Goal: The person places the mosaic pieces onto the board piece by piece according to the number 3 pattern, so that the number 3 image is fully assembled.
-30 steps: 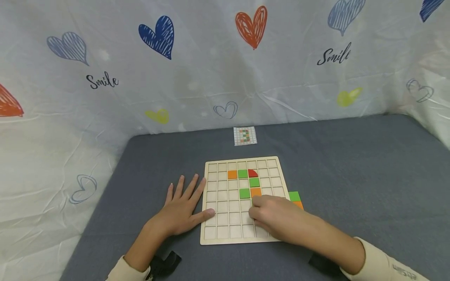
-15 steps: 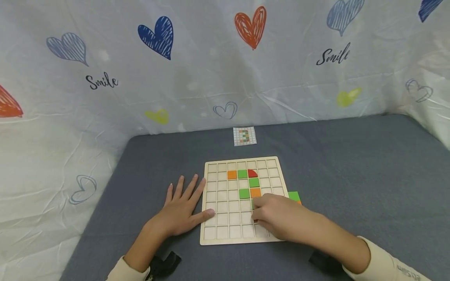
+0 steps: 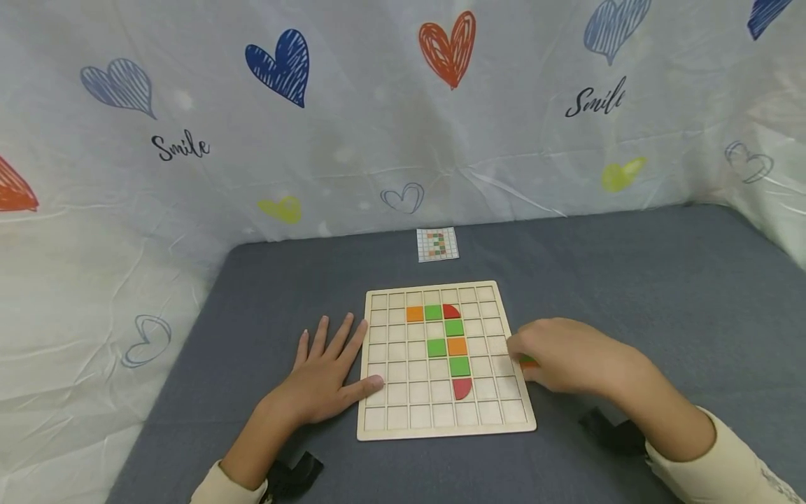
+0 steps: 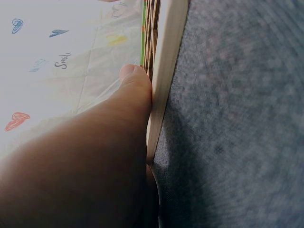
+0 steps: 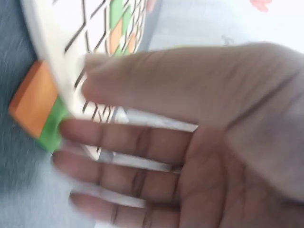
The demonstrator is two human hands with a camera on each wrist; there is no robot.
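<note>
A pale wooden grid board (image 3: 403,418) lies flat on the table. Its cells hold an orange square (image 3: 415,313), several green squares (image 3: 460,366), a second orange square (image 3: 456,346) and two red rounded pieces, one high and one low (image 3: 462,388). My left hand (image 3: 324,381) lies with fingers spread beside the left edge, its thumb (image 4: 137,83) resting on the rim. My right hand (image 3: 569,355) hovers at the right edge, over an orange block (image 5: 35,99) and a green block (image 5: 56,121). In the right wrist view its fingers are fairly straight, with nothing between them.
A small printed card (image 3: 437,244) with a coloured grid pattern lies behind the board. Dark grey cloth (image 3: 661,294) covers the table. A white curtain (image 3: 352,140) with hearts hangs at the back. Black straps (image 3: 296,476) show near both wrists.
My right hand has lifted off the board and moved right, to the blocks beside it. The lower green square and red rounded piece now show in their cells. My left hand stays put.
</note>
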